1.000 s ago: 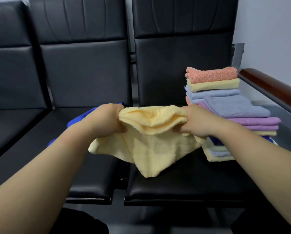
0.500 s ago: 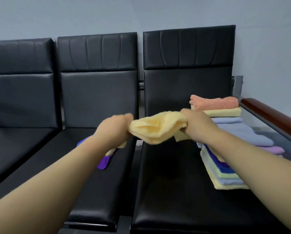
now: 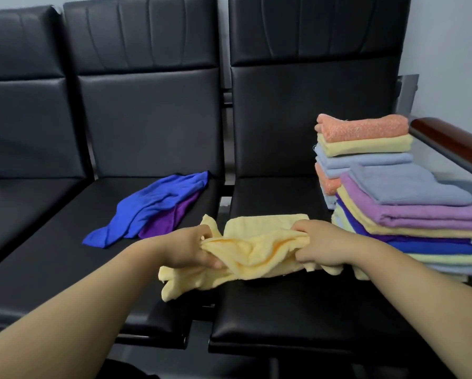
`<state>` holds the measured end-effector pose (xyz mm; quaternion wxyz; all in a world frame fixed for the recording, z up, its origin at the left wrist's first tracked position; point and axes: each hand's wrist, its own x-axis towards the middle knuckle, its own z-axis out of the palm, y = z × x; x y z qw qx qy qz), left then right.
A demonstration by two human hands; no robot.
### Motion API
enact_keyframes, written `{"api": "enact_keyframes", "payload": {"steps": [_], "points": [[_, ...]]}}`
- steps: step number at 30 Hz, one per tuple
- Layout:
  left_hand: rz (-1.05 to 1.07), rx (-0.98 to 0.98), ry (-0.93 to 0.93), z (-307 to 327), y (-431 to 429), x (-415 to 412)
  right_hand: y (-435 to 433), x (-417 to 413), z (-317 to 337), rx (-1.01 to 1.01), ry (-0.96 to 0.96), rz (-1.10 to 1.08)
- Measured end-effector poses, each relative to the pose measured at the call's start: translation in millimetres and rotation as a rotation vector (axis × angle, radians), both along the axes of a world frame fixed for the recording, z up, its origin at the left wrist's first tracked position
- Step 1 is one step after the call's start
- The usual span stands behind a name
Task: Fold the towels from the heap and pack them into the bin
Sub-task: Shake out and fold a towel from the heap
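Low over the black seat (image 3: pixel 270 310), beside the folded stack (image 3: pixel 409 214), the yellow towel (image 3: pixel 259 250) is bunched, your left hand (image 3: pixel 185 248) and right hand (image 3: pixel 322 244) each gripping an end. Lay it down crooked (it's crumpled between your fists) and the fold may come out lopsided.

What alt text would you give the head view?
The left hand and right hand grip a crumpled yellow towel between them over a black seat. A blue cloth lies unfolded over a purple cloth on the next seat to the left; a stack of folded towels stands on the right.
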<state>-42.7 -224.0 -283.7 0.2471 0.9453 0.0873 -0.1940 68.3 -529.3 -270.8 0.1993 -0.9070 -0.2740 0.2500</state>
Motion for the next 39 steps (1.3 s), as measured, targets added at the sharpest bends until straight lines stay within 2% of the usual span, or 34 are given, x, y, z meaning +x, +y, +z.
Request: {"api": "enact_keyframes", "payload": {"steps": [5, 7, 11, 17, 21, 23, 25, 28, 33, 39], "points": [[0.065, -0.031, 0.012, -3.4, 4.1, 9.6, 2.7, -1.2, -17.4, 0.067, -0.083, 0.009], [0.073, -0.020, 0.035, -3.1, 3.5, 11.1, 4.6, -0.8, -26.6, 0.021, -0.104, 0.033], [0.072, 0.020, 0.101, 1.7, 1.9, 9.3, 4.0, -0.9, -31.6, -0.084, -0.064, 0.017], [0.123, 0.025, 0.087, 1.5, 0.4, 1.2, 0.1, 0.3, -28.5, -0.082, 0.077, -0.020], [0.128, 0.014, 0.068, 1.1, 1.6, -5.0, 3.3, -3.4, -19.1, 0.094, 0.210, -0.179], [0.103, 0.029, 0.109, 1.7, 1.8, -7.6, 5.0, -6.8, -15.1, 0.101, 0.251, -0.323], [0.073, 0.098, 0.154, 1.8, 0.5, -8.8, 2.7, -8.0, -13.2, -0.019, 0.220, -0.333], [0.055, 0.184, 0.149, 1.2, -1.0, -6.8, -1.7, -8.8, -10.8, -0.150, 0.122, -0.200], [0.054, 0.219, 0.005, -0.5, 1.3, -0.7, -5.0, -7.8, -13.9, -0.091, -0.101, -0.253], [0.183, 0.064, -0.140, -0.4, 10.8, 7.7, -2.3, -0.9, -24.9, -0.086, -0.198, -0.310]]}}
